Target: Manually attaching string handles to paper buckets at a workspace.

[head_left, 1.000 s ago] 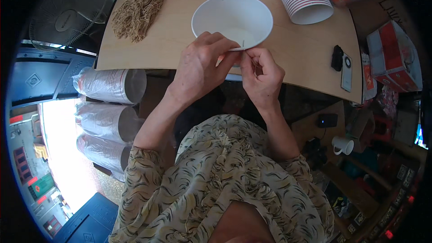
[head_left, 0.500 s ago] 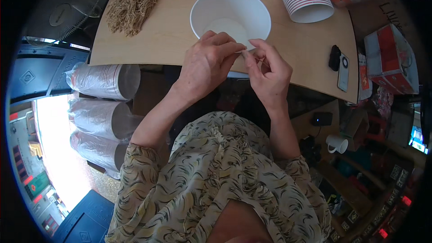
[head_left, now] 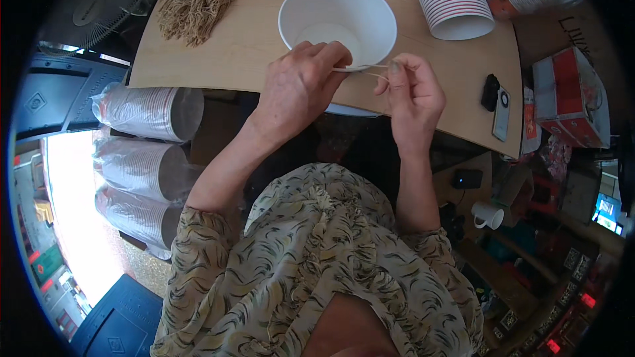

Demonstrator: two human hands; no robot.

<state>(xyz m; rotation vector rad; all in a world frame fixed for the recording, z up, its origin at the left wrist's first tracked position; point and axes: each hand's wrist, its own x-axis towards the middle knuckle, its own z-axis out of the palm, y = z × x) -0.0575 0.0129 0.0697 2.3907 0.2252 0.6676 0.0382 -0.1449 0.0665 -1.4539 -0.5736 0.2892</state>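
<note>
A white paper tub (head_left: 350,6) stands near the front edge of the table, its mouth facing up. At its near rim, my left hand (head_left: 297,86) is closed with thumb and finger pinched together. A thin pale cord (head_left: 370,67) runs from those fingertips to my right hand (head_left: 418,96), which pinches it between thumb and forefinger. A second strand curves just below it, so the cord seems looped between the hands. To the far left lies a bundle of tan cords (head_left: 204,0). The tips of my left fingers are partly hidden behind the knuckles.
A stack of nested paper tubs (head_left: 456,0) lies at the back right of the table (head_left: 218,66). A phone (head_left: 502,116) and a small black object (head_left: 489,91) lie at its right side. Wrapped stacks of tubs (head_left: 135,165) are below left; a white mug (head_left: 488,215) stands lower right.
My hands have drawn apart: the right hand has moved right, and a stretch of cord now shows between them. The left hand has stayed near the rim. The view has shifted slightly.
</note>
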